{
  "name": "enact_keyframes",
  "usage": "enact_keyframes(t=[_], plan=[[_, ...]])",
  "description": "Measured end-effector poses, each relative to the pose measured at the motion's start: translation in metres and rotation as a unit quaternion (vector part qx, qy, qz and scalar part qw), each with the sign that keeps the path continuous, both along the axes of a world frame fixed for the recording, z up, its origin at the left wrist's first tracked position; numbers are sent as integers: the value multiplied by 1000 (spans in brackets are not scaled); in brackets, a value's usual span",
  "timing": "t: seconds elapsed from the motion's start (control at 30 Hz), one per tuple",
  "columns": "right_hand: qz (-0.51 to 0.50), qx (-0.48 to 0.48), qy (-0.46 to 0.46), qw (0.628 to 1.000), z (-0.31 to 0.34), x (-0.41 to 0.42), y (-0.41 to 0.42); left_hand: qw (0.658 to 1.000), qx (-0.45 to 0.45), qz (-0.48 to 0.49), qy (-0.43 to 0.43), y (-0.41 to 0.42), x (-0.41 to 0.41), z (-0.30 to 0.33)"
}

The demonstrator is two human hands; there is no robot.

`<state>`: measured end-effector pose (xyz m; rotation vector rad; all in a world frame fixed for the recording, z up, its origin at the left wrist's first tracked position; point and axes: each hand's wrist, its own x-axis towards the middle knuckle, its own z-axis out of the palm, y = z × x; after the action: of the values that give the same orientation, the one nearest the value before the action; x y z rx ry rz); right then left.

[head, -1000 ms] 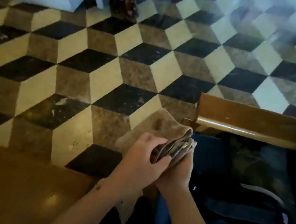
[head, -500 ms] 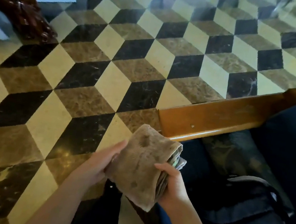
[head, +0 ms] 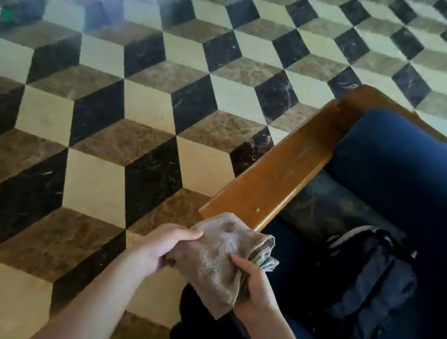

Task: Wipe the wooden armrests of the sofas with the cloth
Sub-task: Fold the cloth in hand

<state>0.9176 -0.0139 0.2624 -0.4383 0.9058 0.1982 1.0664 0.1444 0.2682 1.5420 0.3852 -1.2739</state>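
Now swinging closer into view, armrest [head: 275, 173] lying just beyond cloth [head: 222, 257], left hand [head: 162, 246] and right hand [head: 254, 284] each gripping an edge of the folded rag, likely readying it for a first wipe along the wood.

Head view — downward, near armrest [head: 278, 173]

The cloth [head: 219, 257] sits between the left hand [head: 162, 246] and right hand [head: 254, 285], just before the armrest [head: 276, 167]. Right of the armrest lies the cushion [head: 403, 176], a backpack [head: 367, 279] before it.
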Motion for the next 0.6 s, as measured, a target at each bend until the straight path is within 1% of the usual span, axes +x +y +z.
enact_keyframes(t=[0.03, 0.1, 0.23, 0.3, 0.4, 0.47, 0.6], plan=[[-14, -3, 11, 1000, -7, 9, -5, 1000, 12, -12, 23, -5, 17, -8], [-32, -7, 21, 999, -20, 31, -12, 998, 25, -47, 38, -18, 51, -17], [-36, 3, 52, 998, -40, 92, -34, 993, -1, -94, 66, -41, 125, -30], [-37, 19, 63, 997, -40, 122, -43, 990, -2, -131, 60, -48, 158, -27], [-52, 20, 60, 997, -28, 175, -61, 989, -7, -150, 10, -70, 216, -21], [-66, 15, 58, 996, -18, 211, -73, 988, 10, -153, -27, -92, 255, -18], [-158, 9, 60, 986, -13, 259, -83, 978, 57, -168, -114, -140, 301, -27]])
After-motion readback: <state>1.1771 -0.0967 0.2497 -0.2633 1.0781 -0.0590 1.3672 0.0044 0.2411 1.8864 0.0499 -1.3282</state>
